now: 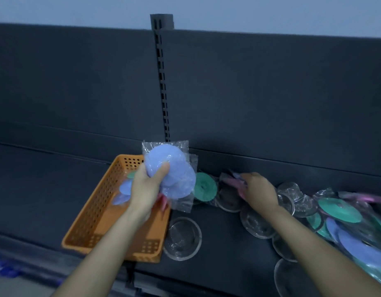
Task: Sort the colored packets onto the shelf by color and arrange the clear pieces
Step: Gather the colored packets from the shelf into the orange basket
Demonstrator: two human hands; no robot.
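Note:
My left hand grips a bunch of blue round packets in clear wrappers, held above the orange basket. My right hand pinches a pink packet lying on the dark shelf. A green packet leans against the shelf's back wall between my hands. Clear round pieces lie scattered on the shelf. A pile of green, blue and pink packets sits at the right.
The perforated orange basket sits on the shelf's left part and holds a few blue and pink packets under my left hand. A slotted upright post divides the dark back panel. The shelf's front edge runs below the basket.

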